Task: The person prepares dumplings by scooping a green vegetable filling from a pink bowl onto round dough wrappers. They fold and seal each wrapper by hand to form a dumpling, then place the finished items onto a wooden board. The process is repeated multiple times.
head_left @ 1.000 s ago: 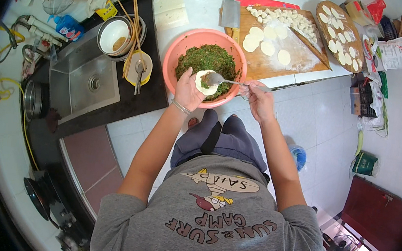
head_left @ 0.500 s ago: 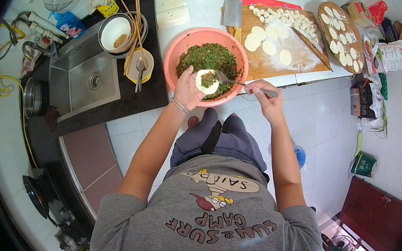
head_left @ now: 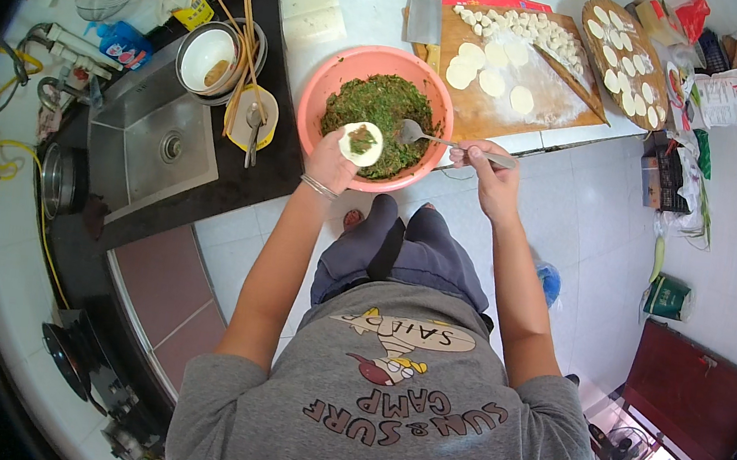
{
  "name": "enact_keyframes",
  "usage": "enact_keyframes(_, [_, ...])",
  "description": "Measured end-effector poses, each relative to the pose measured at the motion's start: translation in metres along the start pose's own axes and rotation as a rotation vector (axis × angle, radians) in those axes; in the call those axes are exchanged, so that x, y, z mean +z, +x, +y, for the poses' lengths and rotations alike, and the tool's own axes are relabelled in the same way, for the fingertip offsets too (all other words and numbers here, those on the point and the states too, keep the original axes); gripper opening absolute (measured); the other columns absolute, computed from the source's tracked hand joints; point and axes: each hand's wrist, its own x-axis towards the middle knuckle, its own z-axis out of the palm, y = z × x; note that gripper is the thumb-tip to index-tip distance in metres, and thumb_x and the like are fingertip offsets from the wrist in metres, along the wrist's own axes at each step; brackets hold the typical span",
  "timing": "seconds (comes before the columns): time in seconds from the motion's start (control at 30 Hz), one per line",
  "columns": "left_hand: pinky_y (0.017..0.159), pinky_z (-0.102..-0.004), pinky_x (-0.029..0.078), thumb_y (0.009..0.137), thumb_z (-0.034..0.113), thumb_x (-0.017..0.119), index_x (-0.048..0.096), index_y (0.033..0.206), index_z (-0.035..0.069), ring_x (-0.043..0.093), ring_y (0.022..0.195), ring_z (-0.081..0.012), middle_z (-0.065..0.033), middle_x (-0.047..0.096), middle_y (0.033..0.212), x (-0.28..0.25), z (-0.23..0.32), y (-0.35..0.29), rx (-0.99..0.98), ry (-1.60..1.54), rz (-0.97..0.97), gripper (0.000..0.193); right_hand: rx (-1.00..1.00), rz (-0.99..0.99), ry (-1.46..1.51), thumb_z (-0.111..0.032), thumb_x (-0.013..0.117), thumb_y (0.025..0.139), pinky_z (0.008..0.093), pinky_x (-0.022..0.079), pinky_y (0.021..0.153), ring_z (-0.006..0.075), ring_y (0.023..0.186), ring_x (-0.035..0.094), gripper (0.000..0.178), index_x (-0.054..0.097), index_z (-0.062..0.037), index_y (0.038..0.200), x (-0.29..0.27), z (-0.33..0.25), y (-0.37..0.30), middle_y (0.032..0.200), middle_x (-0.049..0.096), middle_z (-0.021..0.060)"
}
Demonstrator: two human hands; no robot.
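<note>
On my left hand [head_left: 328,167] lies a round dough wrapper [head_left: 371,154], with a small heap of green-brown filling at its middle. The fingers beneath it are mostly hidden. My right hand [head_left: 492,182] is closed around the handle of a metal spoon [head_left: 439,139]. The spoon's bowl is just right of the wrapper, apart from it, over a pink basin [head_left: 308,102]. Chopped green filling [head_left: 382,101] fills much of the basin.
Right of the basin, a floured wooden board [head_left: 478,130] bears flat wrappers [head_left: 521,100], dough pieces [head_left: 533,32] and a rolling pin [head_left: 573,83]. A cleaver [head_left: 424,18] lies beside it. More wrappers cover a round board [head_left: 598,58]. Left are stacked bowls [head_left: 201,49] and a sink [head_left: 151,117].
My left hand has shifted slightly left and toward me with the wrapper. The spoon has come off the wrapper, leaving the filling on it.
</note>
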Motion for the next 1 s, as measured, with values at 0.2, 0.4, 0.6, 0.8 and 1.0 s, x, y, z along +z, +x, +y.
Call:
enact_keyframes(0.2, [0.099,-0.0449,0.042,0.096,0.017,0.031,0.044,0.120,-0.006,0.052,0.113,-0.0308,-0.0185,0.054,0.120,-0.029,0.030,-0.005,0.054,-0.036,0.083,0.035,0.137,-0.051,-0.190,-0.007,0.056,0.090,0.0279,0.051,0.066,0.0142,0.078,0.062,0.017,0.065,0.0061,0.096,0.013,0.056,-0.003,0.088,0.067,0.0120])
enact_keyframes(0.4, [0.098,-0.0456,0.043,0.095,0.018,0.032,0.046,0.118,-0.005,0.053,0.113,-0.0309,-0.0181,0.055,0.119,-0.034,0.033,-0.017,0.048,-0.077,0.108,0.036,-0.172,-0.292,-0.656,-0.007,0.059,0.086,0.0309,0.052,0.070,0.0244,0.080,0.064,0.015,0.066,0.0013,0.097,0.023,0.070,-0.021,0.091,0.066,0.0151])
enact_keyframes(0.6, [0.098,-0.0442,0.043,0.098,0.019,0.029,0.041,0.121,-0.007,0.052,0.113,-0.0308,-0.0190,0.052,0.121,-0.037,0.028,-0.015,0.032,-0.065,0.074,0.037,0.013,-0.278,-0.583,-0.006,0.058,0.086,0.0294,0.052,0.065,0.0197,0.072,0.064,0.014,0.065,0.0032,0.094,0.019,0.072,-0.026,0.086,0.067,0.0142])
enact_keyframes(0.8, [0.097,-0.0442,0.044,0.098,0.020,0.030,0.043,0.119,-0.006,0.054,0.111,-0.0302,-0.0176,0.054,0.119,-0.035,0.027,-0.010,0.042,-0.060,0.055,0.036,0.253,-0.096,-0.298,-0.008,0.054,0.091,0.0260,0.051,0.057,0.0129,0.060,0.061,0.020,0.065,0.0080,0.088,0.016,0.084,-0.005,0.072,0.066,0.0102])
enact_keyframes(1.0, [0.097,-0.0446,0.044,0.098,0.021,0.030,0.044,0.119,-0.006,0.053,0.112,-0.0299,-0.0172,0.054,0.119,-0.033,0.025,-0.009,0.041,-0.032,0.035,0.037,0.450,0.076,-0.033,-0.014,0.053,0.092,0.0261,0.052,0.057,0.0155,0.061,0.062,0.024,0.064,0.0083,0.090,0.017,0.085,0.007,0.074,0.066,0.0131])
